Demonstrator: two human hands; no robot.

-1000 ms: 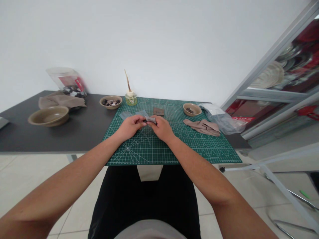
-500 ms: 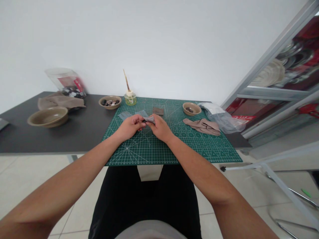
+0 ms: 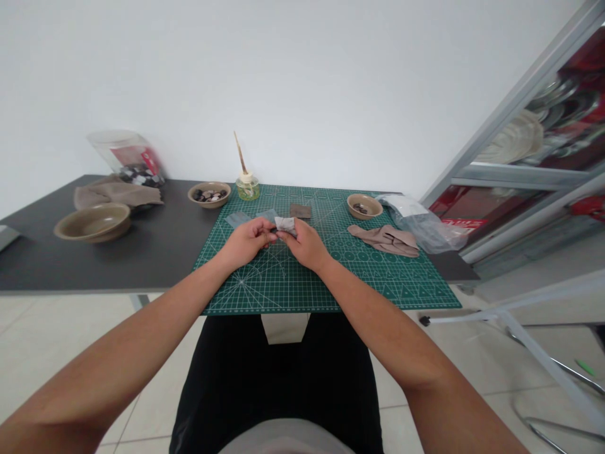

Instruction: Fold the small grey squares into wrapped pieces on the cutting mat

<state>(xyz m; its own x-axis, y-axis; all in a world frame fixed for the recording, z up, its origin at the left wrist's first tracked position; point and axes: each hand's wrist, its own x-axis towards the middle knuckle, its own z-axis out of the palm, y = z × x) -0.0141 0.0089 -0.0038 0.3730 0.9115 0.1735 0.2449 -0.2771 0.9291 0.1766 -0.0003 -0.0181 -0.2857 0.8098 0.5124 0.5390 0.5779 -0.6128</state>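
Note:
Over the green cutting mat, my left hand and my right hand meet fingertip to fingertip. A small grey cloth is pinched in my right hand. The fingers of my left hand close on something dark and small at the cloth's left side, too small to name. Just behind the hands lie clear plastic pieces and a flat brown square.
Left on the dark table are an empty bowl, a brown cloth, a clear container and a bowl of stones. A reed bottle stands behind. Rightward are a small bowl, crumpled cloth and plastic bag.
The grey cloth between my hands has turned, so more of its pale face shows. My hands have stayed nearly in place.

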